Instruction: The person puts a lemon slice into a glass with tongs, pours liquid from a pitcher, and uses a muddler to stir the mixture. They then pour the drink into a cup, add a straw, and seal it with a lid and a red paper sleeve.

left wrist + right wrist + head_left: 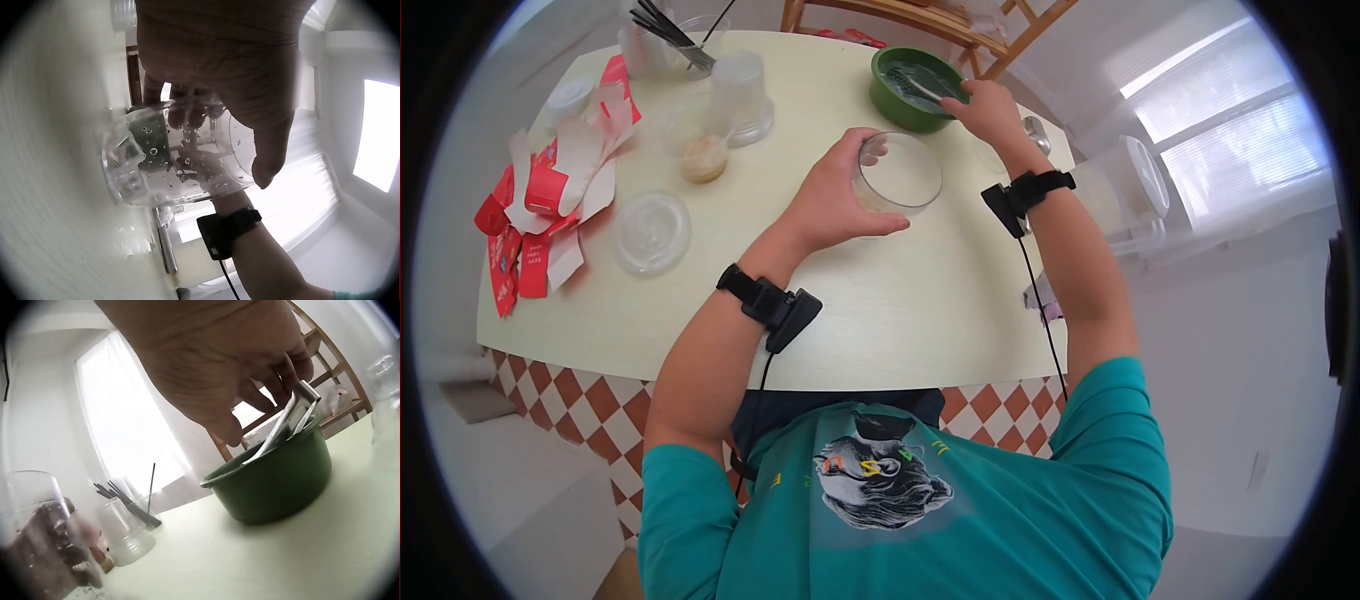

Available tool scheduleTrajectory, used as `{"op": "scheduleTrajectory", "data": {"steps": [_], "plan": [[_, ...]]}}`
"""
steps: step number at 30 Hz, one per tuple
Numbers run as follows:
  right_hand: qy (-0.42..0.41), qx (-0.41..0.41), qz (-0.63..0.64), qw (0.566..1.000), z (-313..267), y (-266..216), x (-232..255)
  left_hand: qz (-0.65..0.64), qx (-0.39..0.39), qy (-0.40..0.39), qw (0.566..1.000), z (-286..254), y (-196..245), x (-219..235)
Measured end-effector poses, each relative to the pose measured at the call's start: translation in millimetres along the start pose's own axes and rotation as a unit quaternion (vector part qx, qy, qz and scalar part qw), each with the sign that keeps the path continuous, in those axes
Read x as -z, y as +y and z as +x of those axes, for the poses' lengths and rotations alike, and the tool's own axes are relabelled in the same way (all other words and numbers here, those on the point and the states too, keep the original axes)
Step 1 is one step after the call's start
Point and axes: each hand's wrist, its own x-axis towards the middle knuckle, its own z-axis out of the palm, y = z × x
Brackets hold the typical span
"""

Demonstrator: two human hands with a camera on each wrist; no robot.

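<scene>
My left hand grips a clear drinking glass from its left side, thumb and fingers spread round the wall. Water drops dot the glass in the left wrist view, and clear blocky shapes show near its base. Over the right side of a green plastic bowl hangs my right hand, its fingers loosely bent and the thumb apart from them. Metal tongs lean in the bowl with their bent end up over the rim, and my fingertips are right by that end.
Left on the table are torn red-and-white packaging, a clear round lid, a small cup with tan contents and stacked clear cups. Black straws stand behind. A large clear container is at right; a wooden rack stands beyond.
</scene>
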Motion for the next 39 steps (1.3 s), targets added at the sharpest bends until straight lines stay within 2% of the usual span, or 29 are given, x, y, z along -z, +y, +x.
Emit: {"op": "scheduleTrajectory", "data": {"steps": [2, 3, 4, 7, 9, 11, 12, 14, 15, 17, 20, 27, 29, 30, 32, 36, 39], "plan": [[0.136, 0.043, 0.110, 0.984, -23.9, 15.9, 5.1, 0.005, -0.002, 0.001, 1.000, 0.8, -3.1, 0.2], [0.136, 0.040, 0.109, 0.984, -39.2, 24.8, 9.5, 0.009, -0.003, 0.002, 1.000, 0.6, -4.7, -0.5], [0.179, 0.039, 0.166, 0.969, -57.3, 31.8, 18.4, 0.007, -0.004, -0.003, 1.000, 0.2, -4.4, -0.9], [0.295, 0.026, 0.296, 0.908, -112.8, 53.6, 41.0, 0.014, 0.009, -0.002, 1.000, -0.3, -1.3, -1.5], [0.359, -0.009, 0.328, 0.874, -148.9, 68.5, 51.2, 0.009, 0.020, 0.002, 1.000, 0.5, -0.7, -1.7], [0.402, -0.038, 0.397, 0.824, -177.9, 95.2, 46.7, 0.014, 0.022, -0.002, 1.000, 0.2, 1.3, -2.1], [0.405, -0.041, 0.395, 0.823, -188.7, 105.2, 46.5, 0.020, 0.026, -0.001, 0.999, 0.0, 1.8, -1.9], [0.452, -0.084, 0.413, 0.786, -205.3, 116.4, 47.5, 0.017, 0.023, -0.002, 1.000, -0.1, -0.7, -2.6], [0.456, -0.087, 0.411, 0.785, -206.9, 120.4, 46.5, 0.014, 0.022, 0.002, 1.000, 0.2, -1.9, -3.1], [0.480, -0.149, 0.444, 0.742, -205.4, 126.8, 47.3, 0.010, 0.020, -0.001, 1.000, 0.1, -3.8, -3.8], [0.480, -0.142, 0.495, 0.710, -196.0, 118.8, 54.1, 0.000, 0.020, 0.000, 1.000, 0.3, -2.3, -3.4], [0.420, -0.120, 0.564, 0.701, -181.7, 118.6, 59.9, -0.004, 0.021, -0.003, 1.000, -0.8, -2.4, -2.2], [0.463, -0.196, 0.550, 0.667, -180.2, 115.5, 59.2, -0.006, 0.020, -0.001, 1.000, -0.3, -3.5, -2.8], [0.462, -0.195, 0.550, 0.668, -181.6, 116.7, 58.2, -0.007, 0.019, 0.001, 1.000, -0.6, -4.2, -3.1], [0.400, -0.197, 0.588, 0.674, -186.1, 121.3, 55.3, -0.005, 0.022, 0.000, 1.000, -1.3, -3.2, -2.9], [0.395, -0.200, 0.603, 0.663, -179.2, 120.4, 52.6, -0.006, 0.011, -0.004, 1.000, -0.6, -4.6, -3.1], [0.389, -0.170, 0.637, 0.643, -166.8, 126.0, 56.8, 0.007, 0.017, -0.006, 1.000, -1.0, -2.2, -2.6]]}}
